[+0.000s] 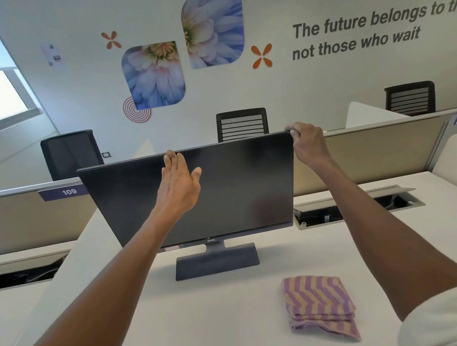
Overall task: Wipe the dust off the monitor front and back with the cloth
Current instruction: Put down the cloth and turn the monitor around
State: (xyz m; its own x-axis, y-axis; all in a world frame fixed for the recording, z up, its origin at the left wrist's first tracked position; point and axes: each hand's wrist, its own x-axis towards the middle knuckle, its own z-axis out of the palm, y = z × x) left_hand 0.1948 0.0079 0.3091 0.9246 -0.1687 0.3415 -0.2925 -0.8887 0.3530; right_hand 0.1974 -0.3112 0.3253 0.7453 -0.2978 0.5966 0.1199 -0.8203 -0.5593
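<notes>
— Where is the folded cloth (321, 307) lying from the hands?

— On the surface (217, 312), near the person, below the right arm, with its long side running away from us. Nobody is holding it.

— And the hands?

— The right hand (307, 144) is gripping the top right corner of the monitor (236, 188). The left hand (179, 179) is reaching to the top edge, fingers straight, holding nothing.

— Any containers?

— Only an open cable tray (358, 207); I cannot tell what is lying inside.

The monitor (223, 189) has a matt dark screen with faint smudges, framed in smooth dark plastic, as is its stand (216, 261). In front of the stand, the folded cloth (319, 305) looks soft and woven, in purple and tan zigzags. The counter (204, 321) beneath is smooth, matt white.
</notes>
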